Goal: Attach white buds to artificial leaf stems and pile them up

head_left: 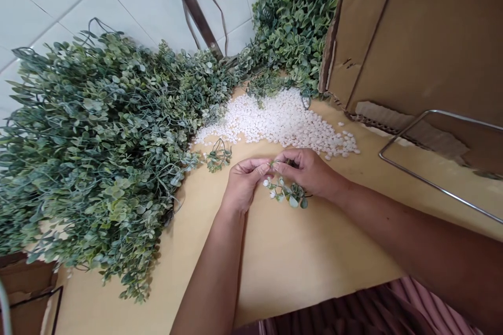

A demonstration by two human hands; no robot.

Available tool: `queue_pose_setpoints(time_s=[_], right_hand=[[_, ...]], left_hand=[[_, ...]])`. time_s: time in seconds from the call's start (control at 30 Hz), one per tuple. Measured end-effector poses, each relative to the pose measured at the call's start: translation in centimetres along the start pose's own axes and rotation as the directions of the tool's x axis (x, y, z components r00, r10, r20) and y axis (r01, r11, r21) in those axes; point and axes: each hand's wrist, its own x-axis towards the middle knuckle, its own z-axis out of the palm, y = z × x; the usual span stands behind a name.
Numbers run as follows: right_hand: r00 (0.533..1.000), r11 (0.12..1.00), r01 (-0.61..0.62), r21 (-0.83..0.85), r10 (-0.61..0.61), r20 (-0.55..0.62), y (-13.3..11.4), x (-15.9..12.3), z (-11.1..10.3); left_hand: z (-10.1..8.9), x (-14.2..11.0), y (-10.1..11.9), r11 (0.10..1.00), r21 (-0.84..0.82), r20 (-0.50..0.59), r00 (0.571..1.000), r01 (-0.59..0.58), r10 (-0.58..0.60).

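Observation:
A leafy artificial sprig (291,193) with green leaves and a few small white blossoms hangs below my fingers. My right hand (310,170) is closed around its stem end. My left hand (247,180) pinches at a green tip of the same sprig, its thumb and forefinger meeting those of the right hand. Whether a small white piece is also between the fingertips is hidden. Just beyond both hands spreads a pile of small white pieces (275,118). A loose green sprig (218,157) lies on the tabletop left of my left hand.
A large heap of artificial greenery (118,141) covers the left side of the tan tabletop (314,251). More greenery (298,15) is piled at the back, beside a cardboard box (424,36). A bent metal wire frame (432,183) stands at right. White tiles (137,0) lie behind.

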Motion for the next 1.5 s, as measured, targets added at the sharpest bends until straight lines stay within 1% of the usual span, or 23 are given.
queue_pose_setpoints(time_s=[0.13,0.37,0.57,0.67,0.77,0.93,1.2,1.33,1.5], right_hand=[[1.0,1.0,-0.003,-0.004,0.003,0.011,0.1,0.0,0.1],[0.999,0.998,0.027,-0.052,-0.029,-0.037,0.3,-0.1,0.4],[0.996,0.996,0.088,0.025,-0.087,-0.018,0.0,0.0,0.2],[0.996,0.994,0.079,0.081,-0.082,0.027,-0.1,0.0,0.1],[0.997,0.995,0.053,0.087,-0.058,0.052,-0.1,0.1,0.0],[0.999,0.999,0.033,0.017,-0.033,-0.007,-0.2,0.0,0.1],[0.985,0.993,0.07,-0.097,-0.085,-0.152,0.6,-0.1,0.4],[0.971,0.981,0.109,-0.161,-0.14,-0.195,0.9,0.0,0.5],[0.963,0.974,0.094,-0.205,-0.141,-0.231,1.0,-0.1,0.6]], left_hand=[[0.1,0.1,-0.1,1.0,0.01,-0.009,1.0,0.001,-0.001],[0.2,0.1,-0.4,0.999,0.02,-0.019,0.999,-0.04,0.04],[0.1,0.0,-0.3,0.998,-0.018,-0.007,0.998,-0.06,0.06],[-0.1,0.1,-0.4,0.997,-0.023,0.0,0.997,-0.075,0.075],[-0.2,0.1,-0.5,0.995,-0.012,0.013,0.995,-0.098,0.098],[-0.2,0.2,-0.7,0.991,0.003,0.031,0.991,-0.131,0.13],[-0.2,0.3,-1.0,0.987,0.039,0.026,0.988,-0.156,0.155],[-0.1,0.3,-1.0,0.983,0.06,0.008,0.985,-0.174,0.174],[0.2,0.2,-0.9,0.98,0.093,-0.023,0.983,-0.177,0.18]])
